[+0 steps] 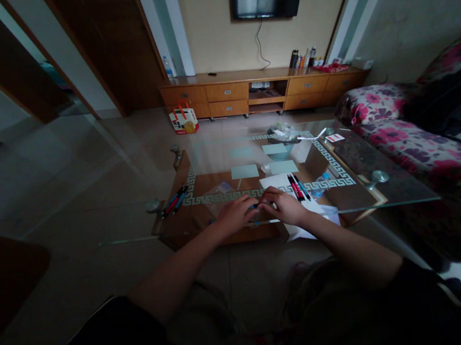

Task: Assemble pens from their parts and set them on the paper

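Over the near edge of the glass coffee table, my left hand and my right hand meet with fingers pinched. Between their fingertips is a small dark and blue pen, mostly hidden by the fingers. Just right of my right hand, red pens and a blue pen lie on white paper. A bunch of red, blue and black pens lies farther off, left of my left hand.
A clear plastic bag lies beyond my left hand. Farther back on the table are a bundled plastic bag and a red-and-white card. A flowered sofa stands at right; a long TV cabinet lines the far wall.
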`<state>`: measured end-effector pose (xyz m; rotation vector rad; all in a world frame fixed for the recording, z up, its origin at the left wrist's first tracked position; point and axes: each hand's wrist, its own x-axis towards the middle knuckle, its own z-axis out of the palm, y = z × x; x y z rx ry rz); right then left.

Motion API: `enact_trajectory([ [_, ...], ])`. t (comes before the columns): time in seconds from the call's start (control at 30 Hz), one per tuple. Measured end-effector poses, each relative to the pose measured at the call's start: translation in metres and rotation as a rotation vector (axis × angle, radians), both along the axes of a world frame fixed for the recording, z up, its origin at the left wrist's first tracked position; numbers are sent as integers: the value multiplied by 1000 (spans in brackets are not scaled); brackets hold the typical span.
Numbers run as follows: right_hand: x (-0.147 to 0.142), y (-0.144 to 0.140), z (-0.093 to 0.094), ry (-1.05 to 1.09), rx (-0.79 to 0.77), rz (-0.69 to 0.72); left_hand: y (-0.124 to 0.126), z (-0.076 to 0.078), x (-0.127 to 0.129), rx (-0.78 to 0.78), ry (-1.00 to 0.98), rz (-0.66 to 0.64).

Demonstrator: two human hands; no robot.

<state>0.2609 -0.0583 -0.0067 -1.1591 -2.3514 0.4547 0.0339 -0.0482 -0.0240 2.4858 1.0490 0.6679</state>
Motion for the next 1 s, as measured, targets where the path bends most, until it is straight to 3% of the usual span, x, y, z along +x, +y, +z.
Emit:
enact_trajectory([
  [0.13,3,3,3,33,74,-56,4,0,-3,-6,-6,40],
  [0.33,31,19,4,102,182,-370,12,1,-9,-21,-74,89],
  [0.43,47,26,-3,71,149,-439,14,1,-9,-19,-92,83],
  [0.77,57,33,-22,-180,11,-394,14,0,-7,-18,-81,105],
  [1.0,57,34,-26,-184,-11,-381,12,1,-8,-20,-82,103],
])
